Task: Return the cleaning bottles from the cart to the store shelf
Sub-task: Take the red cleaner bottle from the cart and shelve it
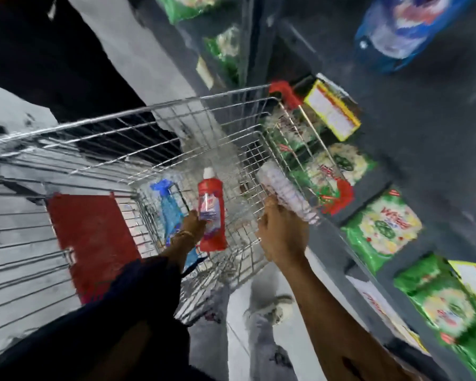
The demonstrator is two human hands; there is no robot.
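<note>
A wire shopping cart (160,114) fills the middle of the view. My left hand (194,222) grips a red cleaning bottle (211,213) with a white cap, held upright inside the cart. My right hand (282,233) holds a pale, whitish bottle (285,192), tilted over the cart's right rim toward the shelf. A blue spray bottle (168,206) lies in the cart, to the left of my left hand. The image is blurred, so labels are unreadable.
Dark store shelves (396,149) run along the right, stocked with green and white detergent bags (381,228) and a blue bag (404,28) higher up. A yellow price tag (331,110) sticks out near the cart's red corner. A red child-seat flap (91,240) is at the cart's left.
</note>
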